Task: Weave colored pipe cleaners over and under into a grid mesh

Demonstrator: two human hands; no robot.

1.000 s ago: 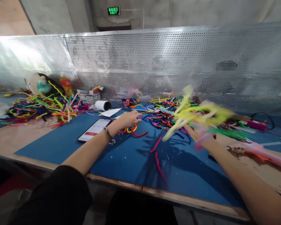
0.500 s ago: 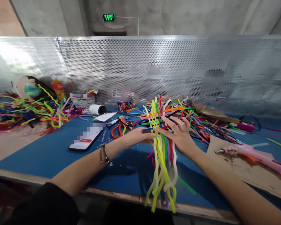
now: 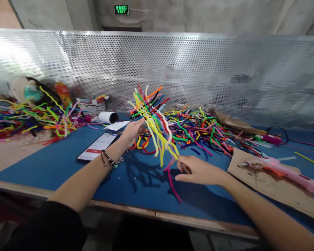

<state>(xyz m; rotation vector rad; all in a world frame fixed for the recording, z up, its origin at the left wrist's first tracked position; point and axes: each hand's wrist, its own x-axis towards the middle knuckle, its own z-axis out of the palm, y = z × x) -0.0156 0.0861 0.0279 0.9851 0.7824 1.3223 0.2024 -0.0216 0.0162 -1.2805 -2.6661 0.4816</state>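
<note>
My left hand (image 3: 134,131) is closed on the lower left edge of a woven piece of pipe cleaners (image 3: 148,111), raised above the table and tilted. Yellow, white and red strands cross in a tight lattice, with loose ends fanning out at the top. Long yellow pipe cleaner ends (image 3: 160,144) hang toward my right hand (image 3: 196,169). That hand is at the lower right, thumb apart from its bent fingers, index fingertip by the tip of a yellow strand; whether they touch I cannot tell. Just left of it, a magenta pipe cleaner (image 3: 172,183) hangs or lies over the table.
Loose pipe cleaners (image 3: 199,130) are heaped behind my right hand, and another heap (image 3: 42,116) is at the left. A phone (image 3: 97,148) lies by my left forearm. On cardboard (image 3: 285,190) at the right rests a pink glue gun (image 3: 285,170). A perforated metal screen (image 3: 157,62) stands behind.
The woven piece has swung up and left in my left hand, its loose ends now slanting right. My right hand has left the weave and moved down toward the hanging ends.
</note>
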